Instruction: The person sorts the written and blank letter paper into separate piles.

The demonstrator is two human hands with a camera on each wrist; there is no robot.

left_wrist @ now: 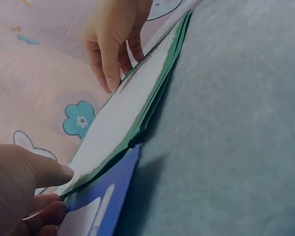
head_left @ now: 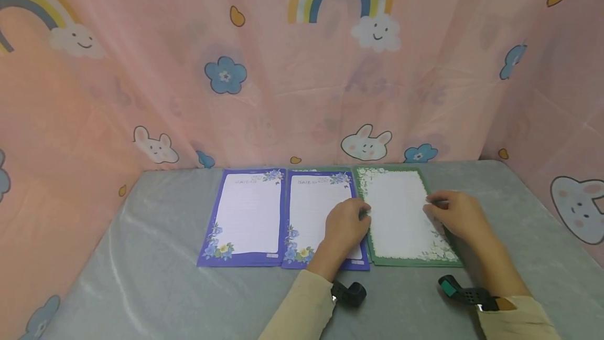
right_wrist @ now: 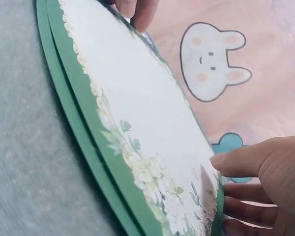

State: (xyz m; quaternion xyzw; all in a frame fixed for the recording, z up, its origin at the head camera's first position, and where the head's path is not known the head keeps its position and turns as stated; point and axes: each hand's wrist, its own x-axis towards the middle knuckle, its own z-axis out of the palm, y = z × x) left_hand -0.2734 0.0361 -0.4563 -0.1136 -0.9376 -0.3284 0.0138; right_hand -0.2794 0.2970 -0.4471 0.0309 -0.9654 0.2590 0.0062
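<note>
White letter paper with a green, flower-trimmed border [head_left: 396, 219] lies at the right of the row, several sheets layered at its edges. My left hand [head_left: 346, 224] pinches its left edge, thumb on the face and fingers curled at the side. On the opposite edge, my right hand [head_left: 460, 216] holds the paper between thumb and fingers. Beneath my left hand and wrist is a purple-bordered sheet [head_left: 309, 209] with blue flowers, partly hidden by them. In the left wrist view, the green sheets [left_wrist: 115, 120] overlap the purple sheet's edge.
Another purple-bordered sheet [head_left: 252, 214] lies at the left of the row, with faint handwriting near its top. Grey cloth [head_left: 155, 235] covers the table. A pink printed curtain [head_left: 283, 93] rises behind and at both sides. Black bands [head_left: 349, 294] sit on both wrists.
</note>
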